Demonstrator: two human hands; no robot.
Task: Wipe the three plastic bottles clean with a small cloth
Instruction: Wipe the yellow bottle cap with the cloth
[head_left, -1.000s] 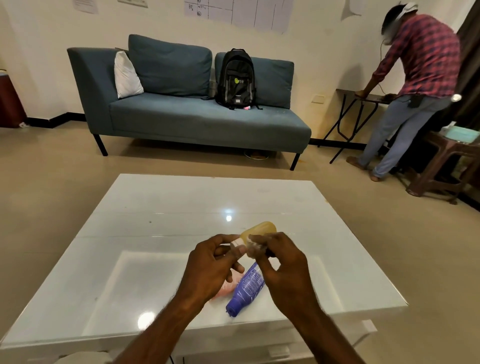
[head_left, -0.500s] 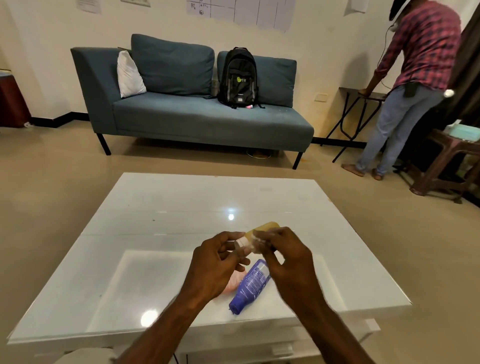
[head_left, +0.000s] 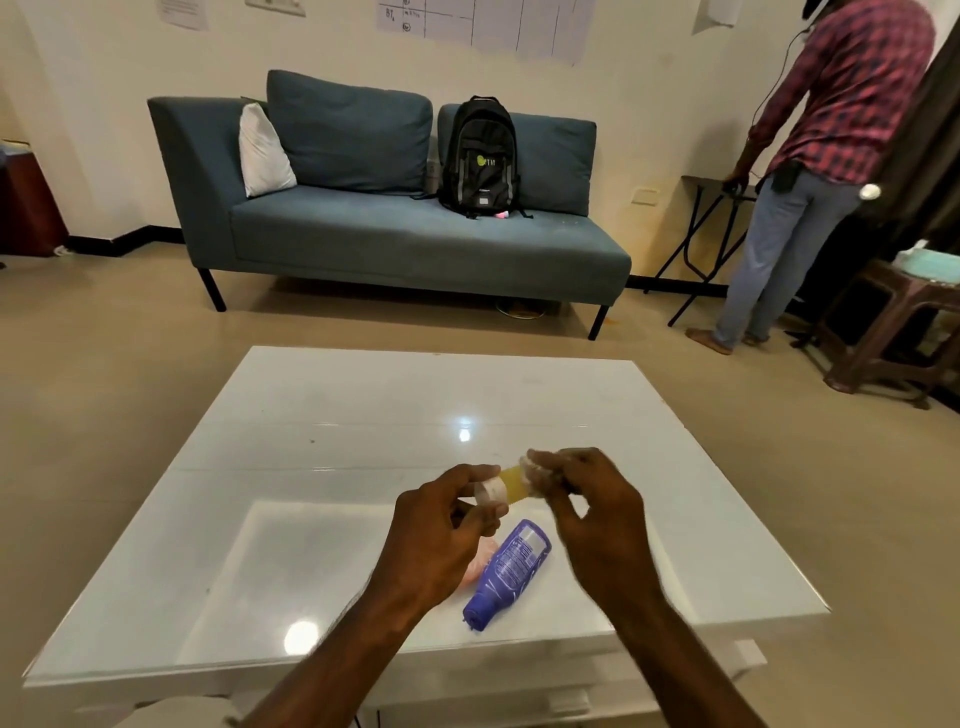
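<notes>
Above the white glossy table (head_left: 363, 467) I hold a small yellow bottle (head_left: 511, 483) with a white cap. My left hand (head_left: 441, 540) grips its cap end. My right hand (head_left: 587, 509) is closed over the other end with a small pale cloth (head_left: 537, 474) pressed on it. Most of the bottle body is hidden by my right fingers. A blue bottle (head_left: 509, 571) lies on its side on the table below my hands. A pink bottle (head_left: 480, 564) lies beside it, mostly hidden behind my left hand.
A blue sofa (head_left: 389, 244) with a black backpack (head_left: 480, 156) stands beyond the table. A person in a checked shirt (head_left: 810, 156) stands at a folding table at the far right, next to a brown stool (head_left: 893, 332).
My right hand with the cloth has slid outward along the yellow bottle, covering its far end. The camera view shifted slightly. The blue and pink bottles stayed put.
</notes>
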